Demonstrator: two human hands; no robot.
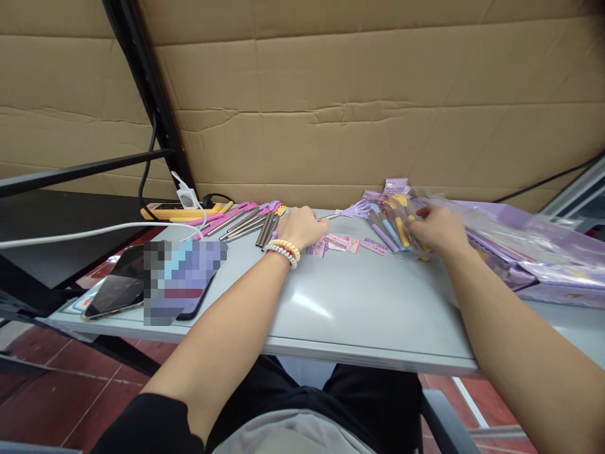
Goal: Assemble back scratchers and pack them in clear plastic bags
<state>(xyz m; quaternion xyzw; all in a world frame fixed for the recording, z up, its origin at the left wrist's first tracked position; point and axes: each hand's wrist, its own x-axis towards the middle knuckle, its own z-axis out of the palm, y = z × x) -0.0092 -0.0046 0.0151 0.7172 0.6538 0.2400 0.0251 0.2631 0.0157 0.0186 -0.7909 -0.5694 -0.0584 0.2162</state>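
Observation:
My left hand (302, 227), with beaded bands at its wrist, is closed round the metal rod of a purple hand-shaped stick (355, 209), whose head points right. Left of it lie several metal rods (248, 222) and pink-handled sticks (210, 224). My right hand (437, 228) has its fingers bent at a clear plastic bag over yellow, blue and purple hand-shaped sticks (399, 228); what the fingers hold is too blurred to tell. Small printed cards (343, 242) lie between my hands.
Two phones, one dark (118, 284) and one with a blurred screen (189, 277), lie at the left on the grey table (359, 315). A white cable (94, 232) runs to a charger (187, 197). A purple box (558, 252) with plastic wrap stands right. Cardboard (331, 94) stands behind.

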